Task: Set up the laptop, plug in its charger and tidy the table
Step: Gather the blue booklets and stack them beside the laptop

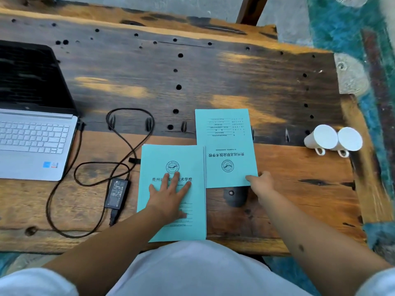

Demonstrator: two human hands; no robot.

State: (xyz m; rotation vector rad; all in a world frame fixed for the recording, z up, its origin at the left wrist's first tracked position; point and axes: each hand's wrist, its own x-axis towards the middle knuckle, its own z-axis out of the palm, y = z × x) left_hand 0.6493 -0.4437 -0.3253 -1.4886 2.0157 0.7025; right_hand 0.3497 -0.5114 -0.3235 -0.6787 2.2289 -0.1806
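Note:
An open silver laptop (32,135) with a dark screen sits at the table's left. Its black charger brick (116,193) lies to the right of it, the cable (126,144) looping loosely and running to the laptop's right side. Two teal booklets lie in the middle. My left hand (168,195) presses flat, fingers spread, on the near booklet stack (171,159). My right hand (260,182) pinches the lower right corner of the farther booklet (224,142), which lies upside down to me.
Two white cups (333,138) lie on their sides near the right edge of the wooden table (299,189). A dark metal plate (235,196) is set into the wood below the right booklet. Teal patterned floor shows beyond the right edge.

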